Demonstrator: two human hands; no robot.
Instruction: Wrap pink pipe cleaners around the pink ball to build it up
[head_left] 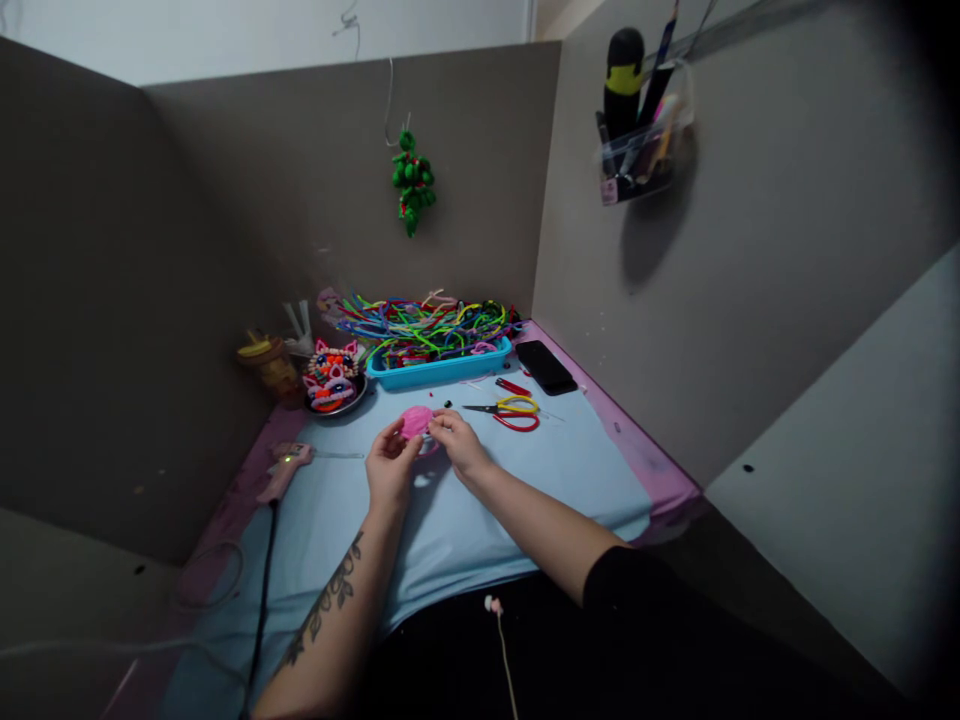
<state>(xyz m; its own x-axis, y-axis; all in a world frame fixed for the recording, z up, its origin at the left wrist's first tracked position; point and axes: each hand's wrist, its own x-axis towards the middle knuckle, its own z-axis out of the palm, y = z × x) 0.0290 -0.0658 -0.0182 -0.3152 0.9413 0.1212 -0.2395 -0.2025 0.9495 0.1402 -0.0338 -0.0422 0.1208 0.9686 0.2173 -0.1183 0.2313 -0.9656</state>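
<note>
Between my two hands, a little above the blue cloth, is a pink rounded piece of fuzzy pipe cleaner [417, 421]. My left hand [390, 462] grips its left side, thumb in front and fingers curled behind. At its right side, my right hand [454, 438] pinches the edge with thumb and fingertips. A thin pink loop shows just below the piece; whether it is part of it I cannot tell. Scissors [517, 408] with one yellow and one red handle lie partly spread to the right of my hands.
A blue tray [442, 374] piled with colourful pipe cleaners stands at the back. Left of it, a metal bowl [346, 405] holds orange-and-pink figures. A pink glue gun [286, 468] with a black cord lies at left, a black phone [546, 367] at right. Grey partitions [360, 190] enclose the table.
</note>
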